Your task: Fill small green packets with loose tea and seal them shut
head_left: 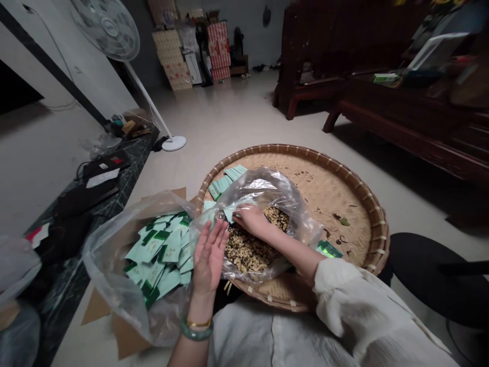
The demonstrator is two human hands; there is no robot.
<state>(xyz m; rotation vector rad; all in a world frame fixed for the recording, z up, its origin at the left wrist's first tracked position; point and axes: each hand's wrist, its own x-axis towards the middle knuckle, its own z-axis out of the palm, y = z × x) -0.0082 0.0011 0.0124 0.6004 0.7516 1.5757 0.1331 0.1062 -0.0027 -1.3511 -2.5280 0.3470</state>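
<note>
A wide round bamboo winnowing tray (324, 199) lies on the floor in front of me. On it sits a clear plastic bag (267, 191) holding a heap of dried, mixed brown and pale tea leaves (248, 250). My right hand (250, 220) reaches in at the bag's mouth, its fingertips beside a pale green packet (229, 213). Whether it grips that packet is hard to tell. My left hand (209, 257) is raised with its fingers apart, holding nothing, just outside the bag. To its left, a second clear bag (110, 265) holds several green-and-white packets (160, 255).
More packets (225, 176) lie at the tray's far side, with loose leaf bits nearby. Flattened cardboard (97, 308) sits under the left bag. A dark stone-topped ledge (126, 168) with clutter runs along the left. A standing fan (109, 30), stacked cartons (191, 51) and dark wooden furniture (382, 97) stand beyond.
</note>
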